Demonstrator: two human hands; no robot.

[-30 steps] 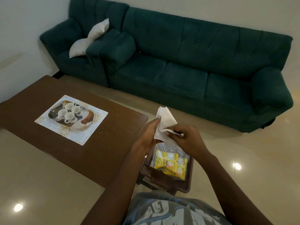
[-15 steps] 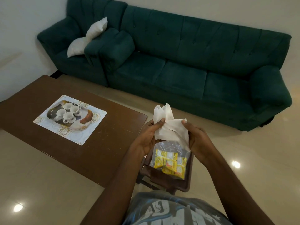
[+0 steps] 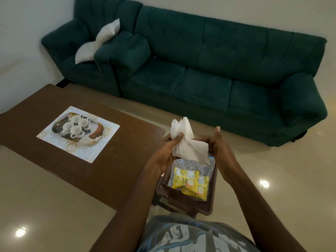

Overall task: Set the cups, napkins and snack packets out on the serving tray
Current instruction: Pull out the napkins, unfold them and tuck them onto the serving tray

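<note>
A crumpled white napkin (image 3: 187, 142) is held up between my hands. My left hand (image 3: 166, 153) pinches its left side with thumb on top. My right hand (image 3: 221, 148) touches its right side, fingers loosely spread. Below them a clear bag of yellow snack packets (image 3: 190, 180) lies on a small dark brown stool (image 3: 183, 202). Far left, the serving tray (image 3: 94, 132) rests on a patterned white mat (image 3: 101, 144) and carries several white cups (image 3: 76, 126).
The mat lies on a brown wooden table (image 3: 112, 168) at left. A long green sofa (image 3: 209, 73) with a white pillow (image 3: 98, 42) runs along the far wall. Glossy beige floor (image 3: 272, 170) surrounds the stool and table.
The napkin has been spread wider between my hands and lowered slightly. My right hand has shifted from pinching the napkin's middle to its right side, with fingers opening out.
</note>
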